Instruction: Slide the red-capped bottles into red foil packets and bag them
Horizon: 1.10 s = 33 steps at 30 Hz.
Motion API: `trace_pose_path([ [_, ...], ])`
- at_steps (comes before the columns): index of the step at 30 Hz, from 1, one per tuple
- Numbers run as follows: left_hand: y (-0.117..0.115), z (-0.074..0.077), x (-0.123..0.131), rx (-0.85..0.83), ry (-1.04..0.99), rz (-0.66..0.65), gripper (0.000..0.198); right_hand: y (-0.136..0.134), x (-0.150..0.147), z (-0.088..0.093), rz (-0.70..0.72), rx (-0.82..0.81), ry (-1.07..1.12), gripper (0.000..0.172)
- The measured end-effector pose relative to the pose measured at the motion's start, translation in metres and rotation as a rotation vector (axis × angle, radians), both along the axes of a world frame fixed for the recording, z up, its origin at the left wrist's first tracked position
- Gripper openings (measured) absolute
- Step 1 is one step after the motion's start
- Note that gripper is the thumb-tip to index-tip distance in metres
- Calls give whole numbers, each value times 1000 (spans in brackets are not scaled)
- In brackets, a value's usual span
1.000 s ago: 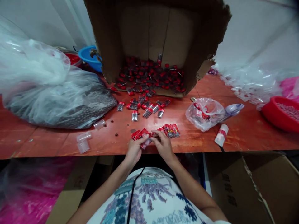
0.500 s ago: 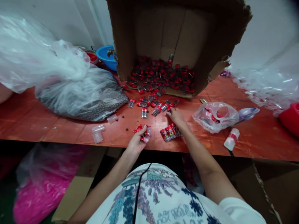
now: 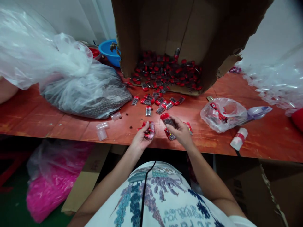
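My left hand (image 3: pixel 140 139) is closed on a red printed plastic packet (image 3: pixel 149 131), the thumb pressed over it, near the table's front edge. To its right, my right hand (image 3: pixel 182 131) grips a small clear red-capped bottle (image 3: pixel 166 119) with dark contents, raised a little above the table. Partly hidden under that hand, red and yellow printed packets (image 3: pixel 169 135) lie on the tabletop. One similar red-capped bottle (image 3: pixel 148 111) lies just beyond my hands, with several more scattered behind it.
A cardboard box (image 3: pixel 213 56) lies on its side at the back, with a heap of red-capped bottles inside. Left stands a clear bag of dark beads (image 3: pixel 94 101). Empty clear bottles (image 3: pixel 102 133) lie before it. On the right are an open plastic bag (image 3: pixel 219 124) and a white roll (image 3: pixel 239 138).
My right hand has picked up a red-capped bottle from the scattered ones and drawn it back toward my left hand. The left hand still holds its packet. The view has shifted slightly.
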State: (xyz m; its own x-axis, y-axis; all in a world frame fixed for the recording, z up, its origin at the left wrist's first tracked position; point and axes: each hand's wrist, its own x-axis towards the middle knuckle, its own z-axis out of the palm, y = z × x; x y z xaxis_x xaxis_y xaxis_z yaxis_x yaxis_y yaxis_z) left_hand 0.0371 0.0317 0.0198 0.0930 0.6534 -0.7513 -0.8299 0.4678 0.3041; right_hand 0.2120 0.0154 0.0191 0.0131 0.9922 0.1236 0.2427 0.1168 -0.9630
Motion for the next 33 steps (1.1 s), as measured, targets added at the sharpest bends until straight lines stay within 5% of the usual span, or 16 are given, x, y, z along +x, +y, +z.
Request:
trace_pose_path([
  [5, -1, 1, 6, -16, -48, 11, 13, -30, -20, 2, 54, -15, 53, 44],
  [16, -4, 6, 10, 27, 22, 32, 14, -32, -19, -2, 16, 51, -17, 45],
  [24, -6, 2, 12, 82, 64, -28, 12, -35, -19, -12, 36, -64, 1, 46],
  [29, -9, 3, 12, 175, 137, 11, 13, -37, -18, -11, 199, -169, 161, 44],
  [33, -15, 3, 13, 325, 219, -33, 18, -38, -18, -10, 164, -108, 93, 43],
])
